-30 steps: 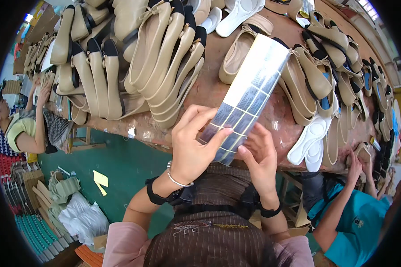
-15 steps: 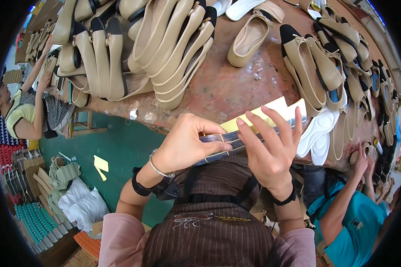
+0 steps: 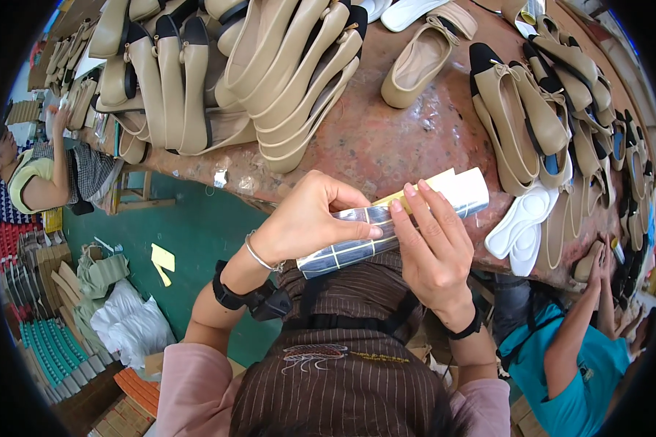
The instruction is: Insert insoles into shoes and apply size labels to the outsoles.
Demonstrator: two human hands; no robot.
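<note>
A curled sheet of dark, shiny stickers [image 3: 342,253] with pale yellow backing is held in front of my apron, at the table's near edge. My left hand [image 3: 306,218] grips its upper edge, thumb on the sticker side and fingers behind. Over the sheet's right part lies my right hand [image 3: 439,258], its fingers close together and bent over the top edge; its thumb is hidden. The right end of the sheet rolls round, showing a white and yellow back. I cannot tell how many layers there are.
Stacked beige flats with black toes [image 3: 284,80] fill the table's left side, with more flats [image 3: 506,120] on the right. A single shoe [image 3: 419,65] sits mid-table. White insoles [image 3: 521,227] lie near the right edge. A co-worker in teal [image 3: 568,364] sits right, another person [image 3: 47,171] left.
The sheet has turned its sticker face more toward me, and its right end now curls into a roll. My right hand's spread fingers have come together and moved slightly down and left.
</note>
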